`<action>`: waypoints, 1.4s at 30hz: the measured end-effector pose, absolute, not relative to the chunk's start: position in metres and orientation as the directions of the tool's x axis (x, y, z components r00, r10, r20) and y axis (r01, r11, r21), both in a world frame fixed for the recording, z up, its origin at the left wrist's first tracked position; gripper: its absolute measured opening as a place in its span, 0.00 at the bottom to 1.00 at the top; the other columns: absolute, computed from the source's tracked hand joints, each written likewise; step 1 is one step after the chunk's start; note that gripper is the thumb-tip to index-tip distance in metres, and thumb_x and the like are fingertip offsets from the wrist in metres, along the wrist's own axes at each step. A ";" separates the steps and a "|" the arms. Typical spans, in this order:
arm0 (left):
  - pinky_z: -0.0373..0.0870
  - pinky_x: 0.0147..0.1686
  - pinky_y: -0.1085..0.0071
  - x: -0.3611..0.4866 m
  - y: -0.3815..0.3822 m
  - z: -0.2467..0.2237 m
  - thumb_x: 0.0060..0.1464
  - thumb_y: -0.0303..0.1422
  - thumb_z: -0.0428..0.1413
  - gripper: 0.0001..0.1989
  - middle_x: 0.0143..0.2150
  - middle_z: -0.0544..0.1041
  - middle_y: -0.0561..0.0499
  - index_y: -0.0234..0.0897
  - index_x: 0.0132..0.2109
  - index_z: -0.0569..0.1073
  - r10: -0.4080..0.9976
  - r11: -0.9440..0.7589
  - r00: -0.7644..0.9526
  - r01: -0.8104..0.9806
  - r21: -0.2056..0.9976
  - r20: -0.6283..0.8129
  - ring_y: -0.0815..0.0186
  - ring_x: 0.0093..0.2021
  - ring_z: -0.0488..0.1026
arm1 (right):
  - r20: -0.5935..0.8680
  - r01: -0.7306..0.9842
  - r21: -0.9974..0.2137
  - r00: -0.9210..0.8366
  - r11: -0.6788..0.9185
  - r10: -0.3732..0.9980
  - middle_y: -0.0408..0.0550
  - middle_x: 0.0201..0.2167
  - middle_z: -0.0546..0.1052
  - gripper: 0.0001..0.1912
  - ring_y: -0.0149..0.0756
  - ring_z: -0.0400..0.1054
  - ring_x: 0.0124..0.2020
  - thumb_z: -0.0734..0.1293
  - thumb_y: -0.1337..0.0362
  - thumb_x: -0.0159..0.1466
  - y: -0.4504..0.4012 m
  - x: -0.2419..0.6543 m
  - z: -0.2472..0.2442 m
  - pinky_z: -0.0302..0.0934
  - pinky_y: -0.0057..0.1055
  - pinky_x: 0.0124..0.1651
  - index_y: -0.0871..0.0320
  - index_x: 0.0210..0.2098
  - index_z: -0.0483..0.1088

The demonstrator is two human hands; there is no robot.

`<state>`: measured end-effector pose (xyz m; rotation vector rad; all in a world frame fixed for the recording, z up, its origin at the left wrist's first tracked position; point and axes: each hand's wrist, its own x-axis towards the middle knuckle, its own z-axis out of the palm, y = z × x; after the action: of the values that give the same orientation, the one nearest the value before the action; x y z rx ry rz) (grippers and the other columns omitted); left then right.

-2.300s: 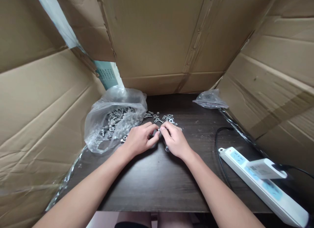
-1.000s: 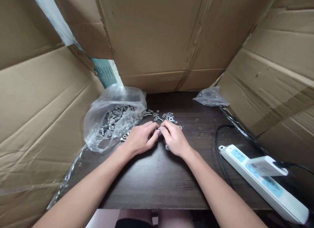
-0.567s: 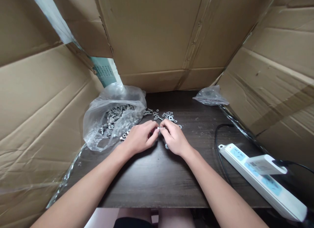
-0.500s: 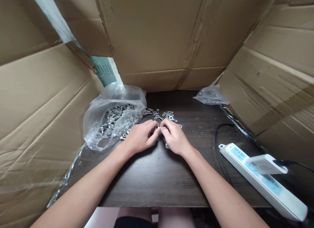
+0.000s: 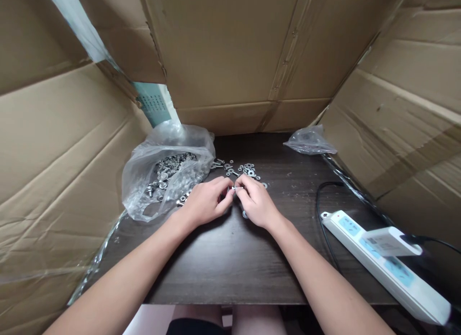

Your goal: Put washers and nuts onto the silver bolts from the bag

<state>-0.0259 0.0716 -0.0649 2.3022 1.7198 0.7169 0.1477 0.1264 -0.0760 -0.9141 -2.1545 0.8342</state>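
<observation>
Our left hand [image 5: 207,199] and right hand [image 5: 255,199] pinch a small metal piece [image 5: 234,187] mid-frame, barely shifted since a second ago, so we seem still busy handling it.

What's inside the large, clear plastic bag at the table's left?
The bag holds a heap of shiny, silvery metal bolts, seen through its opening. The bag's right wall blurs what it covers, and anything beneath the heap's top layer is hidden.

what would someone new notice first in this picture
Probably the left hand and right hand, close together above the dark table, with a tiny metal piece between them. Next, likely the clear plastic bag of shiny bolts on the left, then the white power strip at the right.
</observation>
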 end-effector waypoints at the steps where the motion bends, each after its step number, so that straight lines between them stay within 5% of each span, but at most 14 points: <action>1: 0.59 0.32 0.69 -0.026 0.072 -0.065 0.66 0.38 0.47 0.10 0.37 0.73 0.53 0.39 0.44 0.70 0.938 -0.316 0.216 0.852 0.418 0.271 0.66 0.33 0.69 | 0.311 0.367 -0.745 -0.549 0.558 0.776 0.44 0.30 0.68 0.06 0.35 0.61 0.33 0.57 0.65 0.66 0.127 0.148 -0.076 0.53 0.32 0.38 0.57 0.32 0.61; 42: 0.63 0.35 0.69 -0.025 0.072 -0.067 0.65 0.36 0.48 0.10 0.36 0.72 0.52 0.38 0.46 0.72 0.920 -0.360 0.231 0.819 0.448 0.316 0.66 0.33 0.69 | 0.292 0.345 -0.772 -0.554 0.534 0.780 0.44 0.28 0.67 0.11 0.35 0.60 0.31 0.55 0.63 0.69 0.126 0.148 -0.073 0.52 0.32 0.37 0.57 0.29 0.59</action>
<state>-0.0249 0.0716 -0.0667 2.3107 1.6555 0.8022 0.1477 0.1263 -0.0733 -0.9060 -2.1382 0.8853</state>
